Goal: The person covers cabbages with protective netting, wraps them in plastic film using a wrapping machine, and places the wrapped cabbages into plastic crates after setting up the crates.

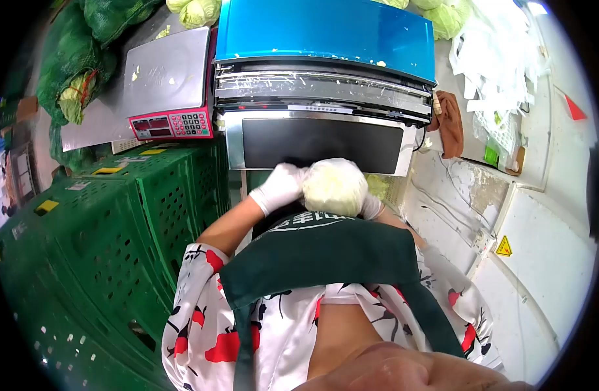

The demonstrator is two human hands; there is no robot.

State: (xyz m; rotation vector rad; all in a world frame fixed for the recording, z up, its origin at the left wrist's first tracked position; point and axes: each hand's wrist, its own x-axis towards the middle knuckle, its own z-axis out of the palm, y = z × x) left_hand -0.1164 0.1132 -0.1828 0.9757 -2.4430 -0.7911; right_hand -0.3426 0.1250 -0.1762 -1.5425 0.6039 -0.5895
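Here, the left hand point(280, 186) touches the cabbage point(335, 186), the right hand point(372, 206) mostly behind it; how closed each grip is, I can't tell.

white wall point(547, 225) right | yellow warning triangle point(503, 246) | green crates point(84, 221) left | grey counter point(94, 135)

Cabbage point(332, 188), pale yellow-green; gloves point(280, 188), white; apron point(325, 254), dark green; shirt point(201, 283), white (red-and-black print, I note); machine cover point(325, 29), blue.

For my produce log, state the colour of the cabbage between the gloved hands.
The cabbage is pale yellowish green, seen best in the head view.
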